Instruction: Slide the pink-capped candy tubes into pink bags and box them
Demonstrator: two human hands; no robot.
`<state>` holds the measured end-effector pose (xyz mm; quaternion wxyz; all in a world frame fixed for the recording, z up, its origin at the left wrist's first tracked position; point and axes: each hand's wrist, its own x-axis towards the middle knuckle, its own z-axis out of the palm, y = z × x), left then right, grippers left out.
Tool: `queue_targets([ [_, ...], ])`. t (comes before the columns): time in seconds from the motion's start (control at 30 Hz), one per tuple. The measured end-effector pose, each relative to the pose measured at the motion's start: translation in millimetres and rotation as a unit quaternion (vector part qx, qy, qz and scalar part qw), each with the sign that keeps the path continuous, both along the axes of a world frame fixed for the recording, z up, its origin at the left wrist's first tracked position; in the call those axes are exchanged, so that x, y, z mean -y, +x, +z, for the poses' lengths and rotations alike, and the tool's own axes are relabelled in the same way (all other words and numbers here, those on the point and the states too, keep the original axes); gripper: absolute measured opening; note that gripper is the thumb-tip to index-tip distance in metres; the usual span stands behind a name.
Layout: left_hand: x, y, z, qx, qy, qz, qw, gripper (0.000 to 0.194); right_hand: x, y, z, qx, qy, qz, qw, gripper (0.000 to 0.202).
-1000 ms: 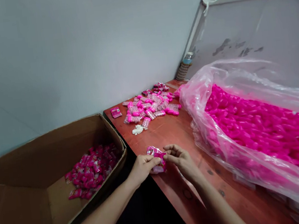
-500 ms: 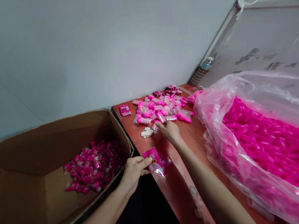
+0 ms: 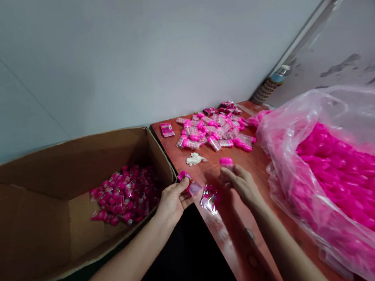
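Near the centre of the frame, holding a pink packet in the left hand, thumb on top, fingers partly curled beneath. Just right of there, gripping a pink-capped bottle, cap up, with the right hand, fingers curled around the blurred lower part. Could drop the packet over the near edge of the red table through too light a pinch. Could also sweep off the shiny wrappers between both hands with a careless brush. Farther out: bottle heap above, cardboard box at left, plastic bag at right.
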<state>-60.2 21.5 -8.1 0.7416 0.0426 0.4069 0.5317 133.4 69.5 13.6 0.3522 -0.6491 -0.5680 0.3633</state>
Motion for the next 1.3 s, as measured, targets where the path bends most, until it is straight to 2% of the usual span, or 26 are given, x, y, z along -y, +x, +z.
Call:
queue_targets([
  [0.07,1,6,0.5,0.016,-0.002,-0.002,1.0,0.02,47,-10,0.4,-0.138,-0.034,0.021,0.99,0.029],
  [0.13,2,13,0.5,0.024,0.004,-0.007,1.0,0.02,86,-24,-0.3,-0.211,-0.084,0.014,0.974,0.027],
  [0.2,5,20,0.5,0.029,0.013,-0.009,0.999,0.02,111,-35,-2.7,-0.244,-0.091,-0.008,0.966,0.027],
  [0.27,8,27,0.8,0.029,0.018,-0.012,0.999,0.019,122,-43,-6.4,-0.258,-0.08,-0.031,0.962,0.027],
  [0.57,20,37,2.9,0.009,0.059,-0.051,0.997,0.024,127,-46,-16.1,-0.246,-0.052,-0.051,0.966,0.026],
  [0.97,20,36,5.6,0.003,0.039,-0.053,0.998,0.022,128,-44,-21.6,-0.314,-0.045,-0.066,0.946,0.027],
  [1.3,17,36,-3.8,-0.004,0.028,-0.044,0.999,0.024,128,-43,-19.6,-0.275,-0.028,-0.075,0.958,0.026],
])
